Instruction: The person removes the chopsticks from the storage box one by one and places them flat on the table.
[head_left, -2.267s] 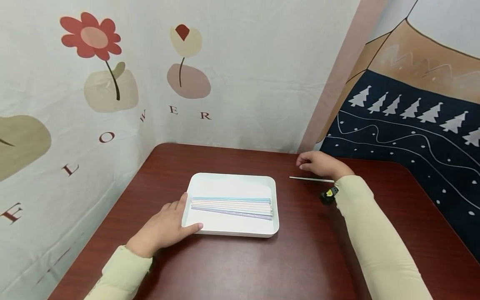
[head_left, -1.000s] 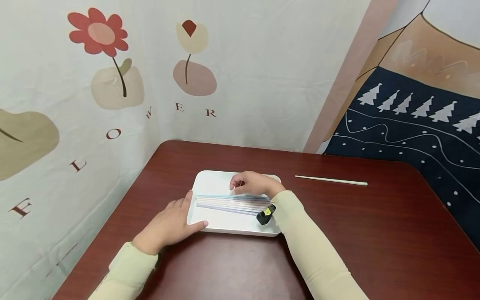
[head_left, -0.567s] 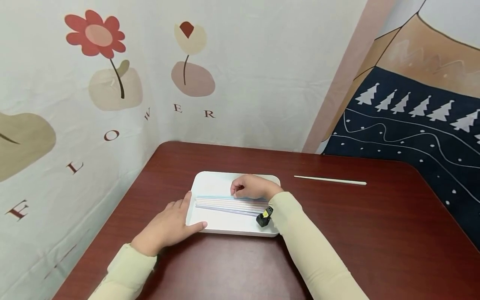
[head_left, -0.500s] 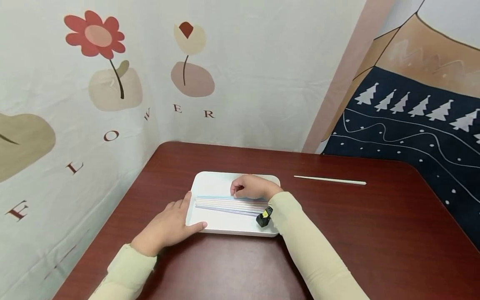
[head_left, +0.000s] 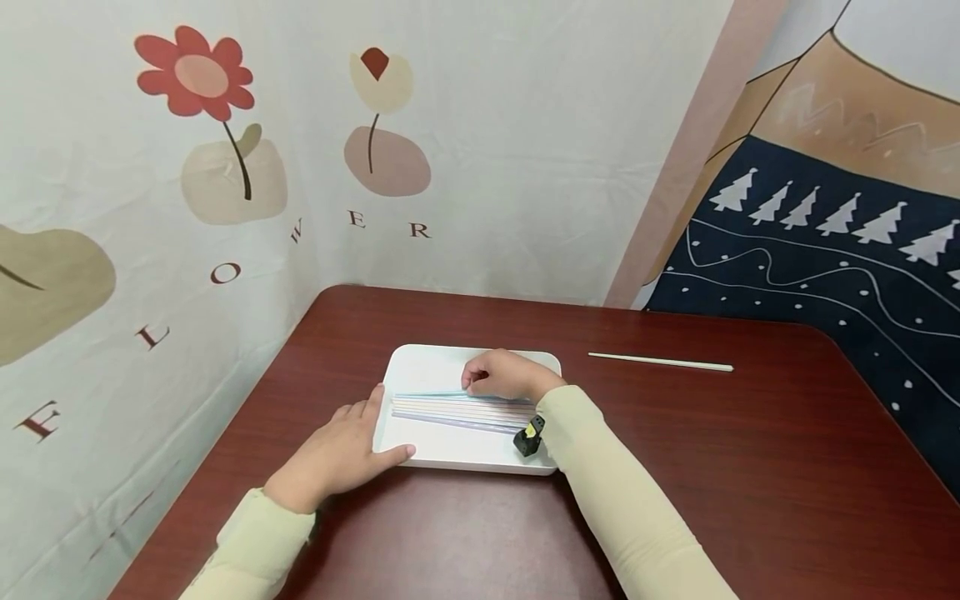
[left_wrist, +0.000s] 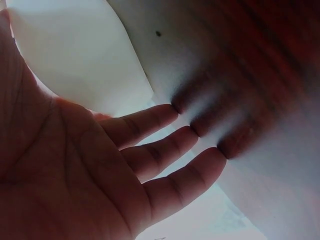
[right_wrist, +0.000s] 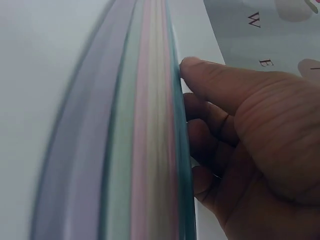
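In the head view, a shallow white tray (head_left: 435, 450) holds a row of pastel chopsticks (head_left: 427, 407) in blue, pink, cream, green and lilac. My right hand (head_left: 504, 375) is over the tray's far half, thumb and fingers pinching the blue chopstick (right_wrist: 186, 170) at the row's far edge. The right wrist view has the thumb tip on that chopstick and the other fingers curled beside it. My left hand (head_left: 337, 454) rests against the tray's left end, thumb along the near corner. In the left wrist view its fingers (left_wrist: 185, 180) extend, tips on the table.
A single pale green chopstick (head_left: 660, 362) lies on the dark red-brown table (head_left: 480, 533), right of the tray. A white flower-print cloth (head_left: 510, 167) hangs behind and to the left. A navy tree-print cloth (head_left: 810, 250) hangs at the right.
My right hand has moved left from beside the lone chopstick to the row in the tray. The blue chopstick now angles slightly away from the others. My left hand stays put.
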